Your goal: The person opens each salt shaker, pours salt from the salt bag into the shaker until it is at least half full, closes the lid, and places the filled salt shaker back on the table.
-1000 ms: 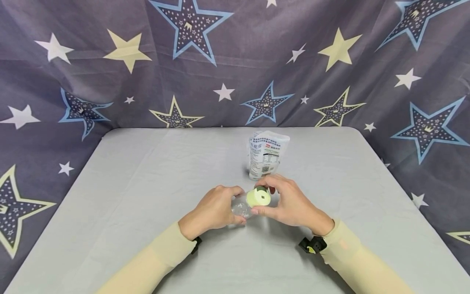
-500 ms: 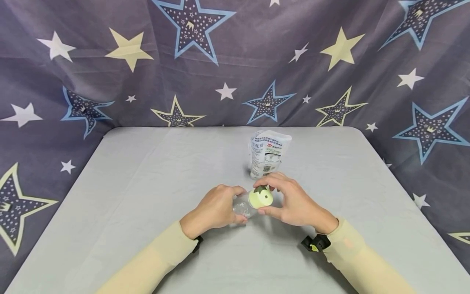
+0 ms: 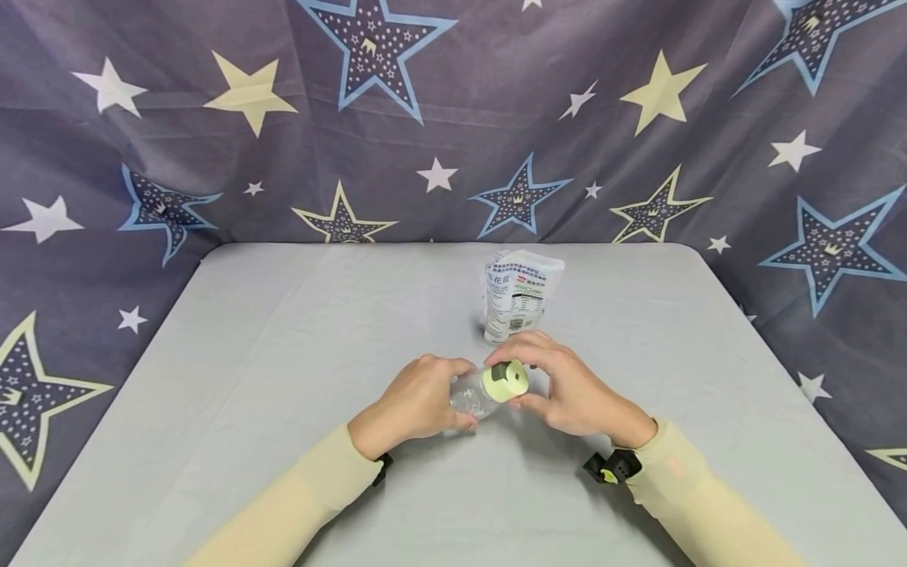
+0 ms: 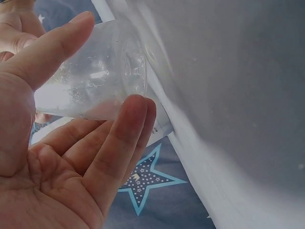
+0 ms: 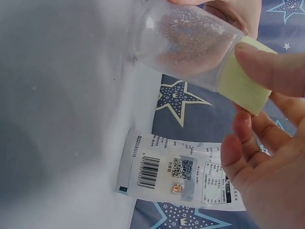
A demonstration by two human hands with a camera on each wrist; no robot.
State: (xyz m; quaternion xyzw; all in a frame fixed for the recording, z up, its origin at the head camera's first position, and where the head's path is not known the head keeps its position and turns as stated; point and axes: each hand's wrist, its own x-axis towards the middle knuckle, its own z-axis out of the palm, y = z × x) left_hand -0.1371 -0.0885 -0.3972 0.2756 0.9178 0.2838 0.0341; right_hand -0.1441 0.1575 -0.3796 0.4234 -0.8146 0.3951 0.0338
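Note:
A clear seasoning bottle point(image 3: 471, 398) is tilted low over the table, its pale yellow-green cap point(image 3: 506, 383) facing right. A dark green patch shows on the cap. My left hand point(image 3: 418, 399) grips the bottle's body, thumb on the near side and fingers on the far side. With thumb and fingertips, my right hand point(image 3: 560, 386) pinches the cap. White specks cling to the wall of the bottle point(image 5: 193, 40) in the right wrist view. Behind my right hand stands a white printed pouch point(image 3: 520, 295), its lower edge partly covered by the fingers in the head view.
A pale grey cloth covers the table point(image 3: 283, 331). At the back hangs a dark curtain point(image 3: 453, 118) printed with stars. Black straps with small devices sit at both wrists.
The cap has turned, so its dark patch faces more toward me. My right thumb has shifted to the right along the cap. My left hand and the pouch have stayed about still.

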